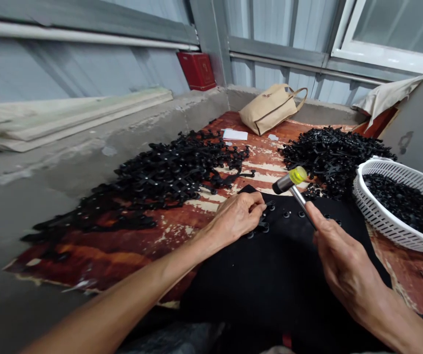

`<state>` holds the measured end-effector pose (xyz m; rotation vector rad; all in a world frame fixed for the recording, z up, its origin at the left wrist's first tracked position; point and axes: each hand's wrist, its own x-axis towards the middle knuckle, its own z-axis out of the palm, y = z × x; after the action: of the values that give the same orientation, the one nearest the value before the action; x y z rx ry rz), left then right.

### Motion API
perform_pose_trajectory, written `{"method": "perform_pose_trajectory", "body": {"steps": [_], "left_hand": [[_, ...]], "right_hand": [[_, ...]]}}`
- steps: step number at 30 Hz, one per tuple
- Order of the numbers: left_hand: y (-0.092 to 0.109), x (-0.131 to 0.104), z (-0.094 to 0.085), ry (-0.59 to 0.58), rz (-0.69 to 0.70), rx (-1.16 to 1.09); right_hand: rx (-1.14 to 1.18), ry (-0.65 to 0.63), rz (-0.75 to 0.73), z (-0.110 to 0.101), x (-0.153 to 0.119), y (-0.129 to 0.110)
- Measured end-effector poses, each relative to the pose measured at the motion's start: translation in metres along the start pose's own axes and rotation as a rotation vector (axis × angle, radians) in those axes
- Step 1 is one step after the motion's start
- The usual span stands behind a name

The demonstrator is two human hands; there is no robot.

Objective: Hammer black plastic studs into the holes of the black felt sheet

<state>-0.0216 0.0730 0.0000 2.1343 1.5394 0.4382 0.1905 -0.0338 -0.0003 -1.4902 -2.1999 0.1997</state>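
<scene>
My right hand (339,248) is wrapped round the metal handle of a small hammer (289,180), which has a yellow face on one end and a black one on the other. The hammer head is raised above a black mat (281,275). On the mat's left part, my left hand (241,214) is closed on a small black plastic piece (263,226), its fingertips partly hidden. Several small round black parts (293,214) sit in a row on the mat between and beside the hands.
Black pieces are heaped at the left (170,172) and at the back right (335,152). A white basket (384,221) of small black parts stands at the right. Behind are a beige bag (270,108), a white paper (235,134) and a red box (197,71).
</scene>
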Motion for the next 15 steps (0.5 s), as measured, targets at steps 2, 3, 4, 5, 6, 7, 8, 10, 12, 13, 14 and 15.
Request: {"method": "perform_pose_trajectory", "body": {"steps": [2, 3, 4, 5, 6, 7, 8, 10, 12, 13, 14, 15], "left_hand": [[-0.0001, -0.0003, 0.0004, -0.001, -0.002, 0.001], [-0.0007, -0.0002, 0.0007, 0.000, -0.003, 0.000], [-0.0014, -0.0001, 0.0011, 0.001, -0.003, -0.006], [-0.0021, 0.0001, 0.0013, 0.002, -0.003, -0.013], [-0.0026, 0.0002, 0.0013, 0.000, -0.004, -0.022], [-0.0028, 0.0003, 0.0011, -0.002, -0.006, -0.030], [-0.0027, 0.0003, 0.0008, -0.005, -0.008, -0.035], [-0.0020, 0.0001, 0.0002, -0.005, -0.008, -0.041], [-0.0017, 0.0000, 0.0002, -0.001, 0.004, -0.038], [-0.0019, 0.0001, 0.0005, 0.001, 0.007, -0.036], [-0.0026, 0.0002, 0.0010, -0.001, 0.007, -0.035], [-0.0035, 0.0004, 0.0015, -0.006, 0.004, -0.037]], "right_hand": [[-0.089, -0.055, 0.001, 0.0033, 0.0093, 0.0032], [-0.106, -0.073, 0.002, 0.0041, 0.0115, 0.0041], [-0.113, -0.078, 0.003, 0.0043, 0.0121, 0.0042], [-0.112, -0.068, 0.003, 0.0040, 0.0114, 0.0036], [-0.096, -0.037, 0.002, 0.0033, 0.0099, 0.0023], [-0.074, 0.010, 0.001, 0.0027, 0.0081, 0.0009], [-0.058, 0.061, 0.001, 0.0022, 0.0064, -0.0004], [-0.072, 0.091, 0.000, 0.0022, 0.0047, -0.0018], [-0.130, 0.015, -0.009, 0.0025, 0.0059, -0.0014], [-0.154, -0.034, -0.016, 0.0024, 0.0072, -0.0010], [-0.157, -0.060, -0.020, 0.0019, 0.0084, -0.0008], [-0.146, -0.052, -0.017, 0.0013, 0.0095, -0.0007]]}}
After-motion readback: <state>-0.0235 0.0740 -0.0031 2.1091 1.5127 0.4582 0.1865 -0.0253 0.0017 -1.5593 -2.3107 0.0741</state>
